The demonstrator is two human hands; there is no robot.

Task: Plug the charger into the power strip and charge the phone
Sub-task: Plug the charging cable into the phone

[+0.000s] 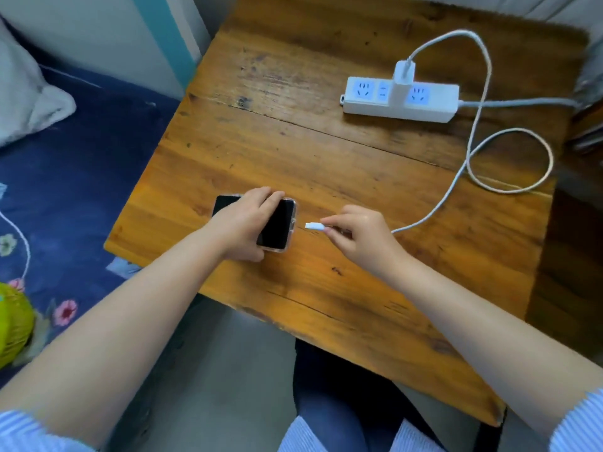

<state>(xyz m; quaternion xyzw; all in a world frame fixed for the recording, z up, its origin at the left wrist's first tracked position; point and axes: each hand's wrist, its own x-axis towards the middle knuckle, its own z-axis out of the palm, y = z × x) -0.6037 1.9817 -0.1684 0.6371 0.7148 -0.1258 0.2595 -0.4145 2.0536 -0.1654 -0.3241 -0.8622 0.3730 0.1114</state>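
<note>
A black phone (277,228) in a clear case lies screen-up near the front of the wooden table (326,151). My left hand (244,220) grips it across the middle. My right hand (355,236) pinches the white cable connector (315,226), whose tip points at the phone's right end with a small gap between them. The white cable (479,125) loops back over the table to the white charger (403,78), which stands plugged into the white power strip (401,99) at the far right.
A bed with a dark blue floral sheet (81,177) and a grey pillow (26,99) sits to the left. A yellow-green object (13,324) lies on the bed's near edge. The strip's own cord (522,102) runs off the table's right side.
</note>
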